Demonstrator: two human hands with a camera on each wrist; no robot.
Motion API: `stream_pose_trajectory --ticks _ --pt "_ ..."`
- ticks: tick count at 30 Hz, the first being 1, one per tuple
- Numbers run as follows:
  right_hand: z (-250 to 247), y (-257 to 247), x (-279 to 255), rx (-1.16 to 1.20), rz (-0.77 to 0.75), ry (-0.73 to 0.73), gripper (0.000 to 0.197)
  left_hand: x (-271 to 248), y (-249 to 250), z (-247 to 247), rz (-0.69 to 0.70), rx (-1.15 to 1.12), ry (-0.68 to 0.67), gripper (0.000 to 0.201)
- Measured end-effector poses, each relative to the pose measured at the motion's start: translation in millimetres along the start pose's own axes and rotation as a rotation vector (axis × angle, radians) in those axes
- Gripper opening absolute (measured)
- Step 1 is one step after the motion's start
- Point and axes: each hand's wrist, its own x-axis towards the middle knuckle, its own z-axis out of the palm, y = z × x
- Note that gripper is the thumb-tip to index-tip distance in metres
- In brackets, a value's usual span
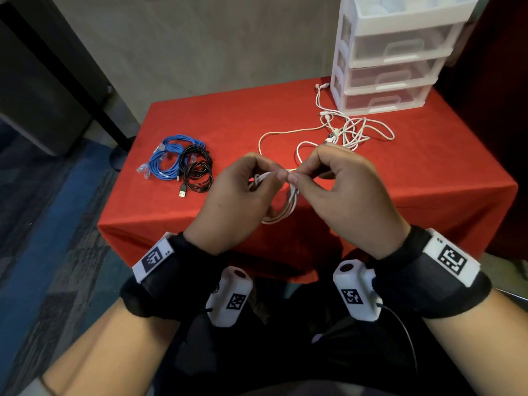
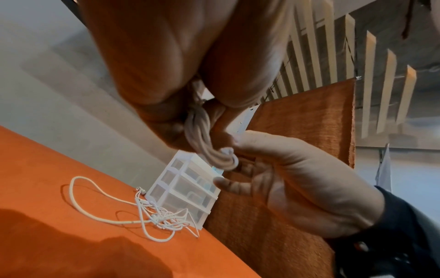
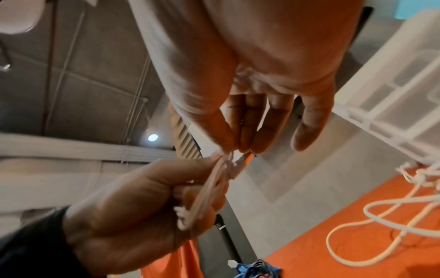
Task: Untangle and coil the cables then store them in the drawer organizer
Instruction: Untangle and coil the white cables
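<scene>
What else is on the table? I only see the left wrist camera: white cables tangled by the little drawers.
Observer: A coiled blue cable lies on the left of the red table.
Operator: Is anything beside it?
Observer: A coiled black cable overlaps its right edge.
Operator: Is the cable in the hands a loop?
Observer: Yes. The white coil hangs as a loop between the left hand and the right hand.

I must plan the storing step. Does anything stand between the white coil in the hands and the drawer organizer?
Yes. A tangle of white cables lies on the red table right before the drawer organizer, and its drawers are all closed. The white coil is held in the air by both hands.
</scene>
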Motion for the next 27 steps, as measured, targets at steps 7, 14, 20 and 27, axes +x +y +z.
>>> stream_pose_trajectory --ticks 7,14,20,27 --pt "6 -1 -8 0.060 -0.011 0.006 0.011 -1 -5 6 -0.119 -0.252 0.134 0.021" --pt "-2 1 4 0.708 0.464 -0.212 0.018 -3 0 6 -0.124 -0.337 0.072 0.018" --pt "-8 -4 10 0.724 0.473 -0.335 0.023 -4 6 3 -0.202 -0.483 -0.017 0.023" --pt "-23 -5 16 0.734 0.534 -0.403 0.023 -5 14 -7 -0.274 -0.578 -0.260 0.029"
